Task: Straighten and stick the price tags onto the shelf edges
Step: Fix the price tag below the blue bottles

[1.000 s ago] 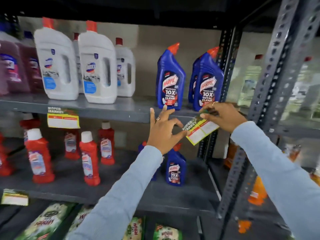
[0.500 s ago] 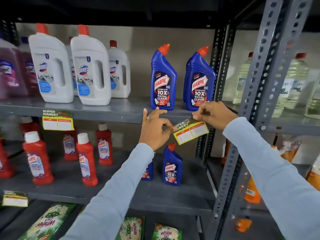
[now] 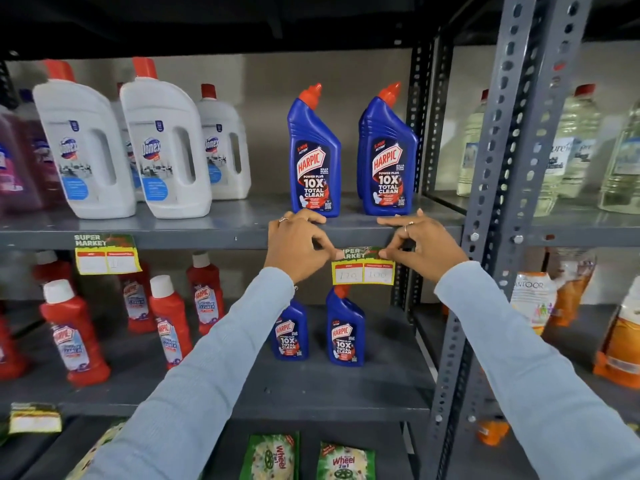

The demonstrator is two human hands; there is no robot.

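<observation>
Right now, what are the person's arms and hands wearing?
Both arms wear long, plain light blue sleeves down to the wrists. The left hand has a ring on one finger, and the right hand has a ring too. No gloves or watch show.

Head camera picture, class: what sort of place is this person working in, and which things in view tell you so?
Most likely a supermarket's cleaning aisle. Metal shelves hold rows of identical cleaner bottles, and a price tag printed "Super Market" hangs at the shelf edge, pinched by the left hand and right hand.
</observation>
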